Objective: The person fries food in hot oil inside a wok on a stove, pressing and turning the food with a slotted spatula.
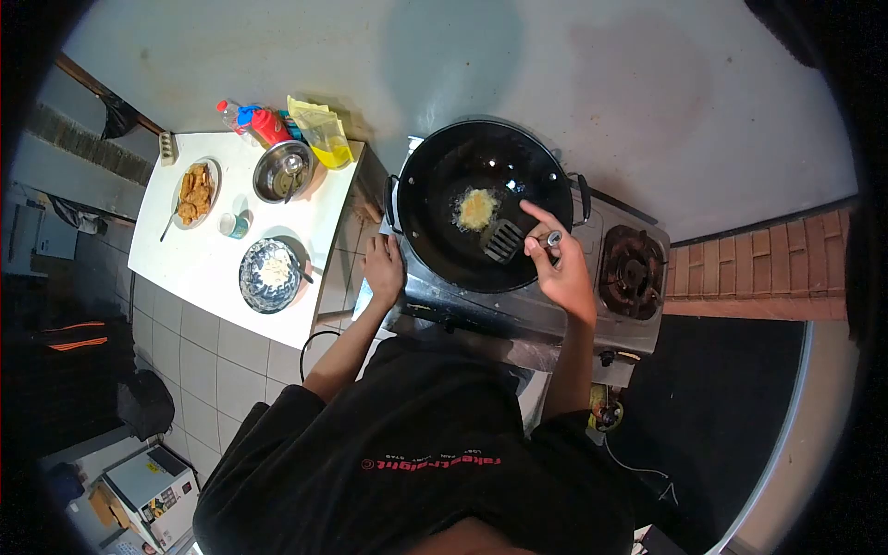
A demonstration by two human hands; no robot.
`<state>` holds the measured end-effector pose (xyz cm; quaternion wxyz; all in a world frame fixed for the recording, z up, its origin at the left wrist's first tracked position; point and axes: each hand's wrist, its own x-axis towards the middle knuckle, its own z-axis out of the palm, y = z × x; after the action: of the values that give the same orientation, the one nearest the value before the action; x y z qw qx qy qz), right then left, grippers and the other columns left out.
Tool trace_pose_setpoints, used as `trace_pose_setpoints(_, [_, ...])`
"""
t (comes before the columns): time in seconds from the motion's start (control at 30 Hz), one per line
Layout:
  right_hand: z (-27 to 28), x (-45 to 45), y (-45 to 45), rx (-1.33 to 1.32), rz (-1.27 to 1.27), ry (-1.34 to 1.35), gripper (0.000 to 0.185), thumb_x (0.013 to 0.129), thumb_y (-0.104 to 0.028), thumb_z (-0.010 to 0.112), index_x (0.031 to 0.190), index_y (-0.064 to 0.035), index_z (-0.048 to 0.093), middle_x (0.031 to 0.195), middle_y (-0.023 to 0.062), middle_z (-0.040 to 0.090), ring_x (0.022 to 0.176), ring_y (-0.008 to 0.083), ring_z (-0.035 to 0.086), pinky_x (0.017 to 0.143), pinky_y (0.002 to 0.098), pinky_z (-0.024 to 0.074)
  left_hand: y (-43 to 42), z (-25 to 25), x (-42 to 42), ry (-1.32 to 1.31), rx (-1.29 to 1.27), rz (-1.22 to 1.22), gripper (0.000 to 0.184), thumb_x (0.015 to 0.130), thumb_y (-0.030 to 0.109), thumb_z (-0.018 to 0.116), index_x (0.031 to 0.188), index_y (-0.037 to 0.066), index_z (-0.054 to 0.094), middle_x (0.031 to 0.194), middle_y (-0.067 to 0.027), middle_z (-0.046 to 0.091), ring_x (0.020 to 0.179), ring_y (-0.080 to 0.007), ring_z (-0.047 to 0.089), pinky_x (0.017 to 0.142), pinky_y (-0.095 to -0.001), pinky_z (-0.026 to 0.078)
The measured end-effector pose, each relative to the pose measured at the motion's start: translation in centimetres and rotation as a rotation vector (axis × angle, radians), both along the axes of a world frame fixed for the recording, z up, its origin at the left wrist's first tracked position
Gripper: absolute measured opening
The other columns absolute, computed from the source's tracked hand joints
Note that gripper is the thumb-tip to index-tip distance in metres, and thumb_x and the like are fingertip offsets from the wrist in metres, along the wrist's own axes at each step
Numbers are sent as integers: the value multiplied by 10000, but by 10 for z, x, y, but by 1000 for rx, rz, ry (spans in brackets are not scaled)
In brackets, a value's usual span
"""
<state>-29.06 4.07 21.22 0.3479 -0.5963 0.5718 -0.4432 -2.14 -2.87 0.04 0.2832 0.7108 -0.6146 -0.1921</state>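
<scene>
A black wok [444,250] stands on the left side of a metal gas stove [592,344]. In its oil a pale golden piece of food [477,210] is frying, with small bubbles round it. My right hand [561,268] grips the handle of a slotted spatula [504,241], index finger stretched out over the wok. The spatula's head is just below and right of the food. My left hand [382,268] lies at the stove's left edge, below the wok's left handle, fingers extended and holding nothing.
On the white table [166,268] are a plate of fried food [195,193], a metal bowl [281,173], a cup [233,225], a patterned bowl with white mixture [274,275], bottles and a yellow packet [322,132]. A bare burner [634,265] is at the right.
</scene>
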Motion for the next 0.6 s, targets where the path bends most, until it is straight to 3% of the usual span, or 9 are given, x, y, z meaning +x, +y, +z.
trace_pose_setpoints(0.07, [12, 9, 0, 20, -82, -42, 473, 930, 3, 572, 1396, -71, 542, 729, -16, 447, 633, 70, 356, 580, 231, 321, 0, 0, 0, 5, -9, 1, 399, 1037, 372, 407, 1075, 15, 581, 1092, -210, 588, 1014, -417, 580, 883, -535, 404])
trace_pose_setpoints(0.17, [16, 6, 0, 47, -50, 28, 575, 922, 16, 573, 1474, -104, 466, 724, -18, 431, 632, 78, 346, 582, 234, 318, 0, 2, 0, 2, -16, -7, 391, 1036, 370, 410, 1073, 21, 583, 1094, -206, 589, 1016, -414, 580, 884, -534, 405])
trace_pose_setpoints(0.6, [12, 6, 0, 25, -62, 2, 545, 928, 15, 574, 1454, -103, 495, 725, -16, 434, 635, 73, 344, 584, 231, 324, -1, 5, 1, -4, 8, -11, 376, 1032, 365, 421, 1067, 31, 590, 1070, -201, 586, 1014, -408, 580, 884, -536, 411])
